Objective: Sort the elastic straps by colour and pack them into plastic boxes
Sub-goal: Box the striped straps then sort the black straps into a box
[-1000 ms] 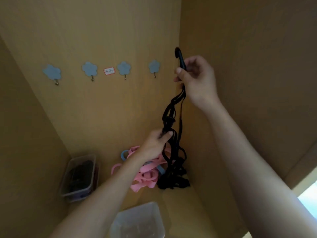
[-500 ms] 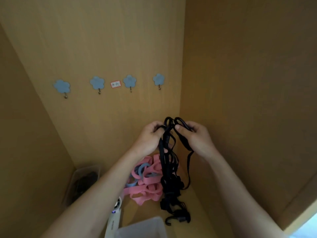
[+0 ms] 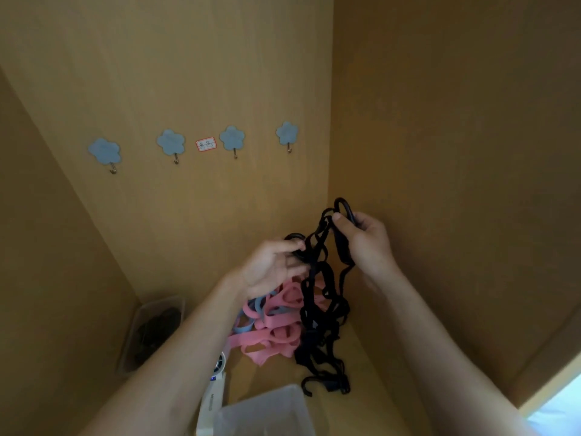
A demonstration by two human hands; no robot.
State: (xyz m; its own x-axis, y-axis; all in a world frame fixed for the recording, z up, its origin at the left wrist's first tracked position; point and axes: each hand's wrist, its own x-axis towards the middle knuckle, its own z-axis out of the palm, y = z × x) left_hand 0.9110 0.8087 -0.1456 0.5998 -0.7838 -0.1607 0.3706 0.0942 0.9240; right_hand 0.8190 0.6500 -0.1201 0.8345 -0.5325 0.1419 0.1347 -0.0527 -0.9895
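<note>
1. Hanging between your hands, a tangled black strap [image 3: 318,297] trails down to the cupboard floor [image 3: 276,376].
2. Your right hand [image 3: 367,243] pinches its top loop; your left hand [image 3: 270,265] curls its fingers round a lower loop.
3. Pink straps [image 3: 276,330] and blue straps [image 3: 253,311] lie mixed beneath, unsorted.
4. A box at far left [image 3: 151,332] seems to hold dark straps; the near clear box [image 3: 267,410] looks empty, so most packing appears left to do.
</note>
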